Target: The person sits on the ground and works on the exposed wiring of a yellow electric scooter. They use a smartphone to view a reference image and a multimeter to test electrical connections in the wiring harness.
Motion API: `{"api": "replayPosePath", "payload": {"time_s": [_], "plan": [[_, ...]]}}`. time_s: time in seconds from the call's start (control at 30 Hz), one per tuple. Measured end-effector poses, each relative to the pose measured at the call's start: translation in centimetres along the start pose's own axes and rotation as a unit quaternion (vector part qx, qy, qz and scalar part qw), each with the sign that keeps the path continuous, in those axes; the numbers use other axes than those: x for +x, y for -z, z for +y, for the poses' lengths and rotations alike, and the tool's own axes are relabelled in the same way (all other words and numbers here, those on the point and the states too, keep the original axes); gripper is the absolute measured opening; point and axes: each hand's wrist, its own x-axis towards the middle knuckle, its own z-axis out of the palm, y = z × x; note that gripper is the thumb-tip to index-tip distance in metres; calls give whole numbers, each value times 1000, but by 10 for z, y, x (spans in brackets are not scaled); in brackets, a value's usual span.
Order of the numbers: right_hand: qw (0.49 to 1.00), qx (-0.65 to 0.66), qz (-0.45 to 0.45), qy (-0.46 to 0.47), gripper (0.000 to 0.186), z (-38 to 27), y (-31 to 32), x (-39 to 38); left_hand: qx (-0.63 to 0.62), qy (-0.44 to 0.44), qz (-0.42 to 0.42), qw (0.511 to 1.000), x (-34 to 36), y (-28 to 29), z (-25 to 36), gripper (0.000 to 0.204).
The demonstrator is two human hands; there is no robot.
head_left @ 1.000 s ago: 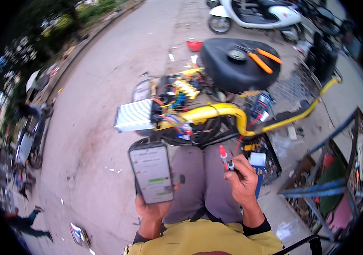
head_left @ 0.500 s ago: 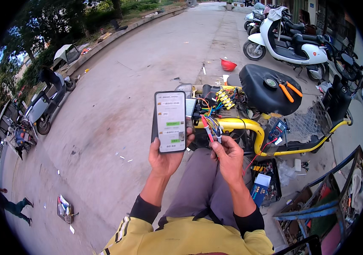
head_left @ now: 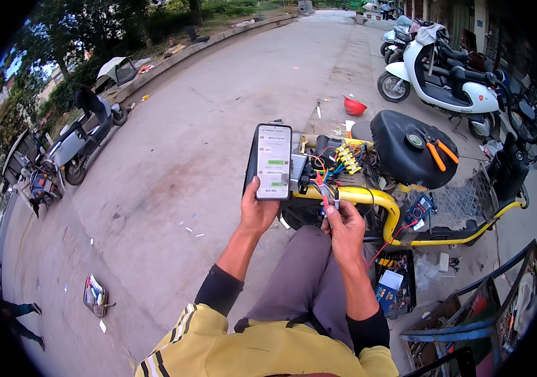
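Note:
My left hand [head_left: 257,210] grips a smartphone [head_left: 273,162] upright, a chat on its screen. My right hand [head_left: 342,227] is closed on red and black multimeter probes [head_left: 323,198], held before bundled coloured wires. Behind are a silver controller box [head_left: 300,168], partly hidden by the phone, and yellow connector blocks [head_left: 348,159] on an opened vehicle with a yellow tube frame [head_left: 391,213]. A blue multimeter [head_left: 418,210] lies on its footboard, a red lead running down from it. A black seat [head_left: 394,138] carries orange-handled pliers [head_left: 442,152].
A tool tray [head_left: 397,301] lies below the frame, beside a metal rack [head_left: 460,330] of parts. White [head_left: 435,91] and grey [head_left: 80,138] scooters stand either side of the pavement. A red helmet [head_left: 355,107] and a small tray [head_left: 95,295] lie on the ground. A person's legs [head_left: 23,320] show far left.
My view has tilted up, showing more road. My left hand has moved the phone up and right, nearer the wires. My right hand has also risen, still holding the probes.

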Motion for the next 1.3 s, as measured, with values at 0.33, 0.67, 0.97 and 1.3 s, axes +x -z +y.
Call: {"api": "replayPosePath", "payload": {"time_s": [0.33,0.67,0.97,1.3], "plan": [[999,-19,-29,-21,19,7,1,2,7,25,38,999,2,17,-8,56],[997,-67,-37,-8,27,9,-10,3,3,39,35,999,-6,19,-4,56],[990,-119,-63,47,23,20,-21,3,8,47,44,998,-14,21,-5,59],[985,-149,-63,52,28,14,-30,-2,8,49,28,998,-21,19,-6,61]]}}
